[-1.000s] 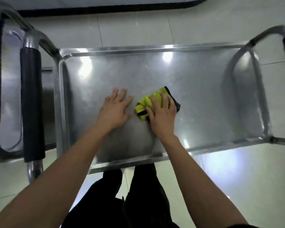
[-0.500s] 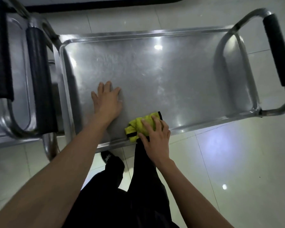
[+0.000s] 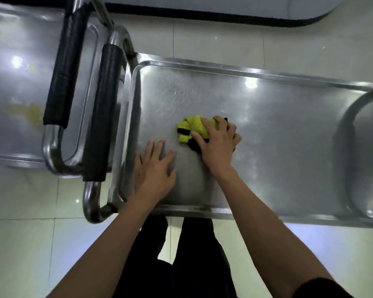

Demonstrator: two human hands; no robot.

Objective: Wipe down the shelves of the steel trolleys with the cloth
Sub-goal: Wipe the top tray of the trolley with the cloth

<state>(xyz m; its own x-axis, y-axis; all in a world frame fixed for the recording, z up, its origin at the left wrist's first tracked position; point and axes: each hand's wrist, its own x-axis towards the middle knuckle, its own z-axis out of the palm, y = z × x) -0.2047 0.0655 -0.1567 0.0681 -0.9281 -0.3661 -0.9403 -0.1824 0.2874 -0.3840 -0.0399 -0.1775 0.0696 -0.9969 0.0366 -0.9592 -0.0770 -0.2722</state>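
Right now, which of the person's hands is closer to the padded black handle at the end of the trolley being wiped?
The left hand. It rests flat on the shelf just right of the handle. The right hand is farther along, pressing the yellow cloth.

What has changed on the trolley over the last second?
The right hand slid the yellow cloth toward the shelf's near edge, then back out to the middle of the shelf. The left hand stayed flat on the steel beside it, and the cloth stayed under the right hand throughout.
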